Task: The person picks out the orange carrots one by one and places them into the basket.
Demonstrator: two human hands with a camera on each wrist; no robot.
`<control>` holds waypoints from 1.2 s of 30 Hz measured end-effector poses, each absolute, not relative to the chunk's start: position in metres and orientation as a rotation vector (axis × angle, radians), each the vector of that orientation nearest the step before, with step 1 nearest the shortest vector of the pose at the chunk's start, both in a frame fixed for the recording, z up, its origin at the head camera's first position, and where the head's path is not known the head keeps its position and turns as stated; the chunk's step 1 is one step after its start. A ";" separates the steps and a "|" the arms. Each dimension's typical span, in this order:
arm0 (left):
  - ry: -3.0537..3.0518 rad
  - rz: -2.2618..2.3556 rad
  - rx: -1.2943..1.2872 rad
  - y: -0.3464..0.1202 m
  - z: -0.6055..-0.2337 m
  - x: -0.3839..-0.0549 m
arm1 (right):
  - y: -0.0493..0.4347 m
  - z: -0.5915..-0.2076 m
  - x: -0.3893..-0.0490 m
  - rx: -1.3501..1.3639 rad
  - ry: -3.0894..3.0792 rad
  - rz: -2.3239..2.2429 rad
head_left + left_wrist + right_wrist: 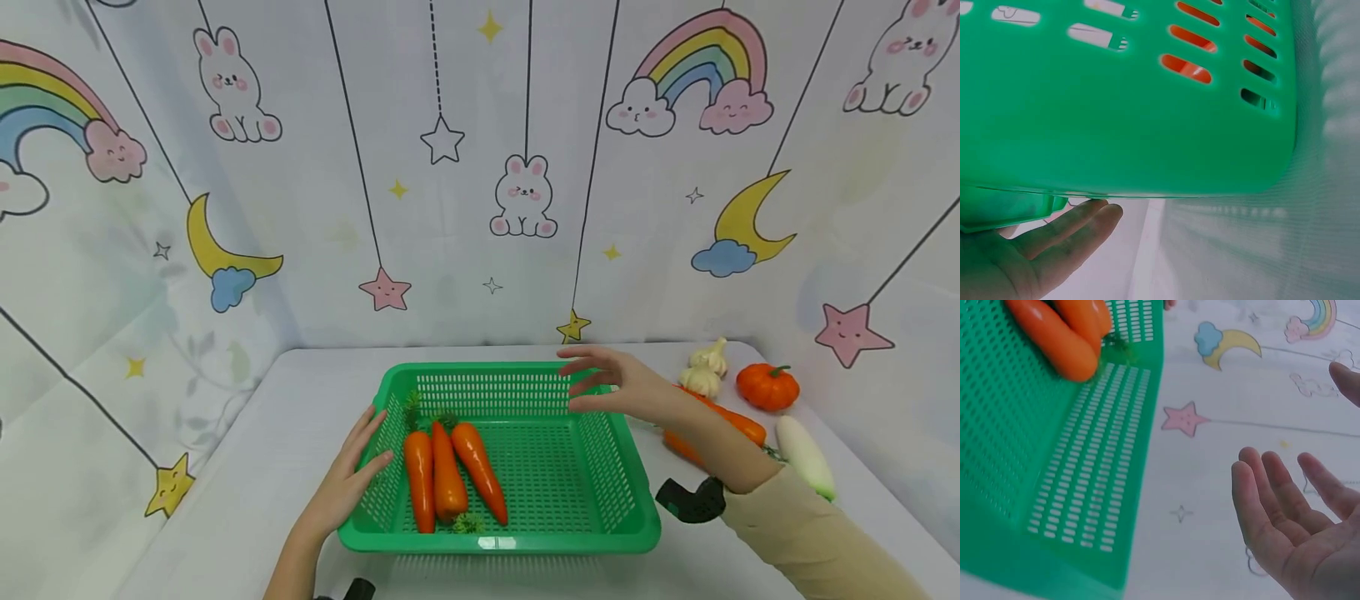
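Observation:
A green plastic basket [570, 543] holds three orange carrots [448, 479] with leafy green tops, lying side by side in its left half. My left hand [347, 477] rests against the basket's left side, with its fingers extended and the thumb near the rim. In the left wrist view, the fingers [1075, 232] lie by the outer wall. My right hand [618, 385] is raised over the basket's back right corner. Its fingers are spread and slightly bent, with nothing between them, as the right wrist view also shows.
Right of the basket lie two garlic bulbs [701, 382], more carrots [738, 423] partly hidden by my right forearm, a small orange pumpkin [768, 387] and a long whitish vegetable [805, 457]. A patterned cloth [465, 208] rises behind the white tabletop [247, 500].

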State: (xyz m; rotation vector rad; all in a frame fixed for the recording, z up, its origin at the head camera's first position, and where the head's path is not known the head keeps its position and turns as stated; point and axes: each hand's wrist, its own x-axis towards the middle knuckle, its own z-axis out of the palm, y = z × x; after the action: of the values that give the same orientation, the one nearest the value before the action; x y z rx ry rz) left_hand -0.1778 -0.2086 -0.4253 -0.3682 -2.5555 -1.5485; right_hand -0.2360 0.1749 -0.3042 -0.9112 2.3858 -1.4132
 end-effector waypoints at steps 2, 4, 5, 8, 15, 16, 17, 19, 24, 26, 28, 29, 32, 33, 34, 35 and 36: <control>-2.553 -1.550 -0.367 -0.209 -0.425 -0.177 | 0.183 -0.304 -0.236 -0.931 2.414 -1.405; -2.552 -1.550 -0.365 -0.209 -0.425 -0.177 | 0.191 -0.304 -0.235 -0.936 2.443 -1.400; -2.552 -1.550 -0.365 -0.209 -0.425 -0.177 | 0.194 -0.304 -0.235 -0.931 2.460 -1.399; -2.551 -1.554 -0.368 -0.209 -0.425 -0.176 | 0.206 -0.305 -0.233 -0.872 2.508 -1.404; -2.553 -1.559 -0.360 -0.208 -0.424 -0.176 | 0.234 -0.305 -0.228 -0.756 2.657 -1.351; -2.553 -1.559 -0.359 -0.208 -0.424 -0.176 | 0.239 -0.304 -0.228 -0.751 2.673 -1.343; -2.552 -1.559 -0.360 -0.207 -0.424 -0.176 | 0.244 -0.304 -0.227 -0.756 2.690 -1.336; -2.551 -1.559 -0.361 -0.207 -0.424 -0.176 | 0.253 -0.304 -0.227 -0.769 2.720 -1.324; -2.550 -1.564 -0.360 -0.207 -0.424 -0.176 | 0.277 -0.307 -0.228 -0.753 2.765 -1.343; -2.549 -1.568 -0.358 -0.207 -0.424 -0.176 | 0.286 -0.311 -0.230 -0.737 2.774 -1.356; -2.550 -1.572 -0.357 -0.207 -0.425 -0.176 | 0.295 -0.316 -0.232 -0.732 2.782 -1.374; -2.550 -1.575 -0.357 -0.207 -0.425 -0.176 | 0.300 -0.318 -0.233 -0.728 2.786 -1.384; -2.550 -1.577 -0.359 -0.207 -0.425 -0.176 | 0.313 -0.329 -0.236 -0.705 2.796 -1.419; -2.549 -1.577 -0.360 -0.207 -0.425 -0.176 | 0.317 -0.332 -0.237 -0.686 2.800 -1.430; -2.548 -1.577 -0.360 -0.207 -0.425 -0.176 | 0.321 -0.336 -0.238 -0.667 2.810 -1.436; -2.547 -1.577 -0.362 -0.207 -0.425 -0.176 | 0.325 -0.339 -0.240 -0.638 2.822 -1.440; -2.546 -1.575 -0.364 -0.207 -0.425 -0.176 | 0.329 -0.343 -0.241 -0.615 2.836 -1.440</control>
State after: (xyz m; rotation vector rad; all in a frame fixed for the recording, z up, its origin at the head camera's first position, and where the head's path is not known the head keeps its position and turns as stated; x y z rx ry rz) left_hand -0.1757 -0.2074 -0.4246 -0.3636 -2.5462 -1.5748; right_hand -0.2412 0.3292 -0.3426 -0.6148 2.8356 -1.4401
